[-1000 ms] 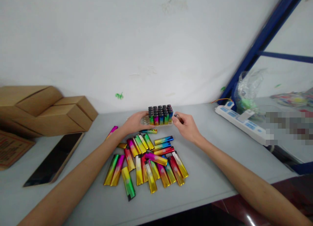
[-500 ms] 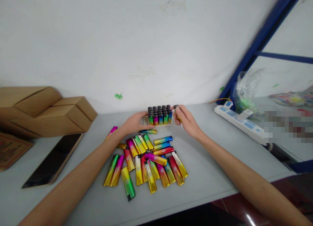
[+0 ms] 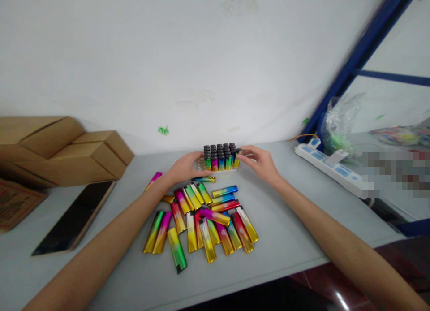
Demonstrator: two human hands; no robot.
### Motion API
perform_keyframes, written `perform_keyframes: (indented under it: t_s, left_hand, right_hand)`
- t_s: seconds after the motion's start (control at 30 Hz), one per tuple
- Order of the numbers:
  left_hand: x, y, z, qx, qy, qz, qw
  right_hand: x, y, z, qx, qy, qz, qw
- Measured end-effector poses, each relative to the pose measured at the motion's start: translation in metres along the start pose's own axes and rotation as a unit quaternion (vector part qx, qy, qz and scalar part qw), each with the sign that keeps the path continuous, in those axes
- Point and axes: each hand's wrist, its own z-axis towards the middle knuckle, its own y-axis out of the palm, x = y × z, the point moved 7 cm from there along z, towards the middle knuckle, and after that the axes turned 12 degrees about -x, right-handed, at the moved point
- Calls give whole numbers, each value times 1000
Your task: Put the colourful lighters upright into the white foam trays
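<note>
Rows of shiny, multicoloured lighters (image 3: 221, 161) with black tops stand upright in a pale holder (image 3: 200, 163) near the wall. My left hand (image 3: 187, 168) grips the holder's left end, where bare slots show between thumb and fingers. At the right end, my right hand (image 3: 260, 160) pinches a gold-coloured lighter (image 3: 237, 159), upright beside the last row. Whether that lighter sits fully in a slot I cannot tell. Loose lighters (image 3: 215, 217) in gold, red, green, purple and blue lie in a spread pile on the table, between my forearms.
Brown cardboard boxes (image 3: 90, 158) and a dark-screened phone or tablet (image 3: 74, 218) are at the left. A white power strip (image 3: 331, 170) lies at the right, near a clear plastic bag (image 3: 339, 123) and a blue frame (image 3: 363, 55). The grey table (image 3: 289, 239) meets a white wall.
My right hand has brought its lighter left, from just beside the holder to the holder's right end, and turned it upright. The left hand stays on the holder.
</note>
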Motion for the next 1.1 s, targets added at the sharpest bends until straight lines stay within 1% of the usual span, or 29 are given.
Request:
perform_keyframes:
  t_s: [0.1, 0.27, 0.4, 0.57, 0.77, 0.87, 0.97, 1.1]
  left_hand:
    - [0, 0, 0, 1, 4, 1, 1000]
    - [2, -1, 0, -1, 12, -2, 1000]
    - [3, -2, 0, -2, 11, -2, 1000]
    - [3, -1, 0, -2, 18, -5, 1000]
    - [4, -1, 1, -8, 36, -17, 999]
    - [5, -1, 1, -15, 52, -14, 998]
    - [5, 1, 1, -40, 56, 17, 997]
    - [4, -1, 2, -60, 27, 98, 993]
  right_hand:
    - [2, -1, -1, -8, -10, -22, 1000]
    - [-6, 1, -2, -43, -14, -45, 998]
    - [-9, 0, -2, -45, -6, -47, 998]
    - [-13, -1, 0, -64, -20, -79, 995]
    - [-11, 1, 2, -102, 7, -87, 991]
    - [-7, 3, 2, -87, 21, -73, 993]
    - [-3, 5, 2, -79, 32, -51, 995]
    - [-1, 10, 0, -120, 37, -88, 988]
